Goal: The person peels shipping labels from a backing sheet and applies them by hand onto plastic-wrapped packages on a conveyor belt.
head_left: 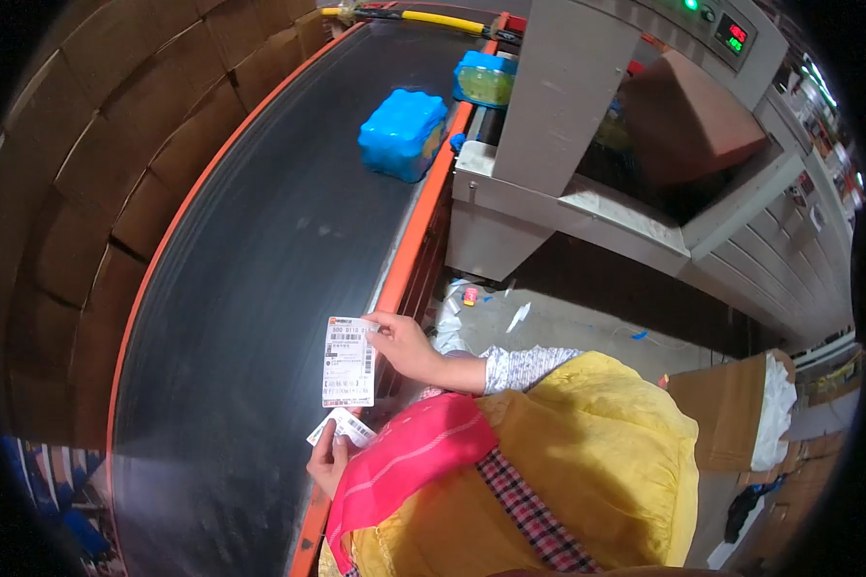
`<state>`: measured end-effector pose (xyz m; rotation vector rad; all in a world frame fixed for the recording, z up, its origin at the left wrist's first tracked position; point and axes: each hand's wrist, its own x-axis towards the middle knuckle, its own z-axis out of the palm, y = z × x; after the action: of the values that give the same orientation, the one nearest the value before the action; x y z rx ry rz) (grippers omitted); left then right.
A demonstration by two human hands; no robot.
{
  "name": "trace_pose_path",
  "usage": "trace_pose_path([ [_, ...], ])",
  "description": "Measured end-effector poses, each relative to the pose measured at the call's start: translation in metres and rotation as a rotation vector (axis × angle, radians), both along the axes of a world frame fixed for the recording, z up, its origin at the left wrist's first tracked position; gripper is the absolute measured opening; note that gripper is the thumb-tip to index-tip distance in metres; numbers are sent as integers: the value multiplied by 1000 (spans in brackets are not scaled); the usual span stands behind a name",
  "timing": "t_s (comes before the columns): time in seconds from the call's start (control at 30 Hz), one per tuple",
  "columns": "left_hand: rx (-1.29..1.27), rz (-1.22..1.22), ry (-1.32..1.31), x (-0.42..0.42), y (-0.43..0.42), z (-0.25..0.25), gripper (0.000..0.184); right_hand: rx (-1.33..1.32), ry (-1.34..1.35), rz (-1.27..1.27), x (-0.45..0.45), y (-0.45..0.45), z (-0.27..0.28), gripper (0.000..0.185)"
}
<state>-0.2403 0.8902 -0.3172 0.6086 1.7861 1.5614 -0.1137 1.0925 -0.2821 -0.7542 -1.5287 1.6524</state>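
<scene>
My right hand pinches the upper right edge of a white shipping label covered in print and barcodes. It holds the label over the near edge of a black conveyor belt. Just below, my left hand closes on a smaller white label with a barcode, tilted and partly behind the fingers. Farther up the belt sits a blue-wrapped package. A second blue-wrapped package stands beside the belt at the grey machine.
Stacked cardboard boxes line the belt's far side. An orange rail edges the near side. A grey machine with a lit display holds a brown carton. Scraps litter the floor; an open carton stands at right.
</scene>
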Motion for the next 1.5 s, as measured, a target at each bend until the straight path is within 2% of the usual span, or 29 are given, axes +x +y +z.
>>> trace_pose_path([
  [0.2,-9,-16,9,-5,11,-6,30,180,-177,-160,1,52,-20,28],
  [0.27,-4,-6,-23,-8,11,-11,30,222,-311,-294,4,72,-12,33],
  [0.37,9,57,-27,-2,17,-5,30,217,-278,-395,2,125,-26,33],
  [0.4,21,71,-42,-2,18,-8,30,293,-361,-419,2,142,-17,34],
  [0.47,30,114,-65,0,21,-4,29,368,-338,-480,-6,177,-8,34],
  [0.57,37,156,-93,4,23,-1,29,602,-403,-651,-29,248,-21,35],
  [0.6,35,161,-91,4,24,-3,29,577,-424,-675,-37,267,-23,36],
  [0.67,29,170,-84,4,20,1,28,678,-558,-692,-48,287,-20,46],
  [0.77,10,179,-78,5,19,5,28,746,-897,-619,-58,297,-34,64],
  [0.87,-16,211,-104,5,19,3,28,1268,-1026,-784,-65,251,-15,78],
  [0.9,-12,223,-77,5,20,-1,28,1308,-1048,-686,-73,259,-30,85],
  [0.93,-8,229,-51,3,21,-7,28,1000,-828,-268,-77,265,-39,84],
  [0.97,-3,233,-25,1,20,-13,28,1023,-926,-60,-84,261,-59,81],
  [1.03,75,215,-49,-3,13,-22,28,990,-1158,-52,-90,230,-49,88],
  [1.07,118,209,-63,-4,13,-25,28,1019,-1195,-57,-94,213,-45,90],
  [1.13,50,272,-28,1,15,-20,29,1094,-1163,-3,-103,179,-45,88],
  [1.2,-50,280,5,2,15,-15,30,1197,-1030,177,-110,132,-46,84],
  [1.3,57,226,203,-2,13,-32,42,1068,-606,565,-102,51,-33,72],
  [1.33,96,191,167,-2,12,-25,48,1032,-423,671,-99,30,-32,67],
  [1.4,171,129,93,2,11,-9,60,458,-360,918,-85,6,-24,52],
  [1.47,188,137,115,1,10,-19,78,593,-217,993,-71,-3,-19,36],
  [1.5,175,136,72,3,11,-5,79,626,-135,941,-65,-11,-19,26],
])
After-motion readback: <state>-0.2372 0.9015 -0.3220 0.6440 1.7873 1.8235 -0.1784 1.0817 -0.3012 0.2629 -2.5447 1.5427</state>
